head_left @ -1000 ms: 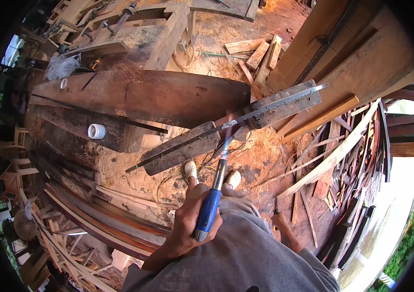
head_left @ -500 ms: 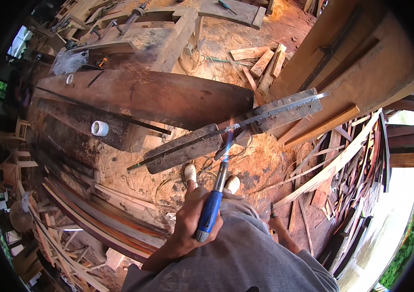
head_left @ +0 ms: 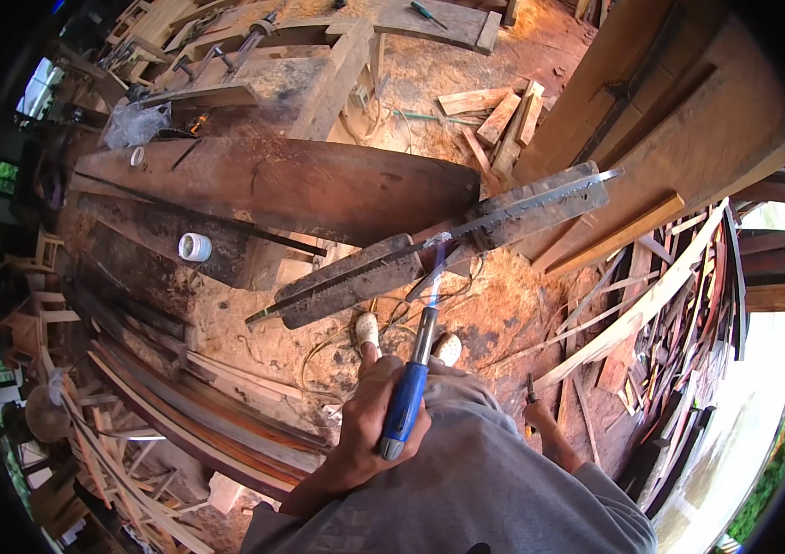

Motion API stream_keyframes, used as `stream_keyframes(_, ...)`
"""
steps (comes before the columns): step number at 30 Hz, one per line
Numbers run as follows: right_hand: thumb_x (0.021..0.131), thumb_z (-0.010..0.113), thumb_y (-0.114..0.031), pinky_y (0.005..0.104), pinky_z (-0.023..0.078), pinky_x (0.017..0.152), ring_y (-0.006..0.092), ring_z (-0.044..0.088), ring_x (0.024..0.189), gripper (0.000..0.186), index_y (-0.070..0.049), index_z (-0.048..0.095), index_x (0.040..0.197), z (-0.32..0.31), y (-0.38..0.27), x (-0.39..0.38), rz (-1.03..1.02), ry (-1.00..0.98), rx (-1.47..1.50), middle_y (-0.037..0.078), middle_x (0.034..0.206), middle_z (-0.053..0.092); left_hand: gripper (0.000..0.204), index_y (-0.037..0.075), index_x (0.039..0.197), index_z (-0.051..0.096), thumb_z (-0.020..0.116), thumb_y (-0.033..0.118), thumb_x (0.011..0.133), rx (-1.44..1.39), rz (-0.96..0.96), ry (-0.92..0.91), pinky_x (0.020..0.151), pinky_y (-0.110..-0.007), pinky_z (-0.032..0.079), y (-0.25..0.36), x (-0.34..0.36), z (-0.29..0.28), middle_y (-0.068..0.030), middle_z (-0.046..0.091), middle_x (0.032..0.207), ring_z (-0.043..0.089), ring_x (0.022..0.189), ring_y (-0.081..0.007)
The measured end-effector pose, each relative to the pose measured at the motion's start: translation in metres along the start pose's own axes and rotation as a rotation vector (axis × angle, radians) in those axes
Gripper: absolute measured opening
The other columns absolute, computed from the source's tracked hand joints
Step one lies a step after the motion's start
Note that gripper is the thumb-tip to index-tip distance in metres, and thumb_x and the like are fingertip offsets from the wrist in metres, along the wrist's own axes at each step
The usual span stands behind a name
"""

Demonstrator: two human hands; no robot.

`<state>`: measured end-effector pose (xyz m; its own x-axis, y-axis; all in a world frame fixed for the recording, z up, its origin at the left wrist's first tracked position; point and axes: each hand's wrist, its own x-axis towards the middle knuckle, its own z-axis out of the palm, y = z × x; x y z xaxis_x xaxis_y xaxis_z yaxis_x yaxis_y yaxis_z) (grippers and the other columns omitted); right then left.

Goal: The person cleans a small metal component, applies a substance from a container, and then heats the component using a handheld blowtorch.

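Note:
My left hand [head_left: 366, 417] is wrapped around a blue gas torch [head_left: 405, 406] with a metal nozzle. A bluish flame [head_left: 435, 277] runs from the nozzle to the middle of a long toothed saw blade [head_left: 512, 214]. A whitish patch [head_left: 437, 240] shows on the blade where the flame meets it. Two worn wooden boards [head_left: 355, 282] lie along the blade, with a gap between them at the heated spot. Off to the right, low beside my leg, my right hand [head_left: 540, 418] is closed on a thin dark stick-like tool [head_left: 531, 386], its kind too small to tell.
Beyond the blade lies a broad dark plank [head_left: 346, 189]. A white tub [head_left: 195, 246] stands left of it. Offcuts [head_left: 498, 115] lie on the shavings-covered floor, and wood strips [head_left: 678, 305] are piled at right. Long boards [head_left: 198, 411] lie at lower left. My shoes [head_left: 367, 328] are just below the blade.
The whole view has shifted slightly. The torch stays in my left hand with its flame on the middle of the blade. My right hand keeps its grip, nearly unmoved.

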<state>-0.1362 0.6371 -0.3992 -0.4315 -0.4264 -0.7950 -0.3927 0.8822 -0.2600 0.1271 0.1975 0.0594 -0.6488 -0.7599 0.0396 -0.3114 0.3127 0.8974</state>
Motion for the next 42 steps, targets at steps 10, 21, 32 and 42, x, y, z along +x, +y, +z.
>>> stream_keyframes(10,0.085,0.05,-0.014,0.0439,0.058,0.061,0.0344,0.073,0.074,0.031,0.01,0.064,0.098,-0.029,-0.073,-0.021,0.337,-0.034,0.287,0.024,0.079,0.07,0.035,-0.007,0.112,0.063,0.073,0.005,0.081,0.061,0.009,0.066,0.062,-0.026,0.053,0.0,-0.007,0.004,-0.0092,0.067,0.079,0.065,0.066,-0.0117)
stream_keyframes(21,0.086,0.05,-0.013,0.0431,0.058,0.059,0.0357,0.073,0.071,0.029,0.009,0.064,0.098,-0.043,-0.042,-0.016,-0.013,-0.206,-0.209,0.025,0.076,0.069,0.048,-0.007,0.126,0.059,0.07,0.003,0.08,0.035,0.053,0.064,0.061,-0.027,0.054,-0.002,-0.008,0.007,-0.0097,0.064,0.078,0.065,0.065,-0.0131)
stream_keyframes(32,0.082,0.073,-0.024,0.0379,0.054,0.06,0.021,0.074,0.073,0.019,-0.005,0.077,0.081,-0.005,0.019,0.014,0.02,-0.103,-0.252,0.007,0.079,0.076,0.056,-0.006,0.135,0.056,0.069,0.001,0.08,-0.012,0.011,0.049,0.06,-0.026,0.052,0.002,-0.006,0.008,-0.0083,0.063,0.078,0.062,0.062,-0.0113)
stream_keyframes(42,0.086,0.05,-0.01,0.0451,0.054,0.052,0.0317,0.071,0.064,0.024,0.007,0.064,0.092,-0.041,-0.066,-0.021,0.308,-0.064,0.222,0.021,0.072,0.068,0.056,-0.004,0.135,0.056,0.07,0.002,0.081,0.039,-0.004,0.064,0.061,-0.026,0.052,0.008,-0.013,0.008,-0.008,0.063,0.08,0.061,0.064,-0.0107)
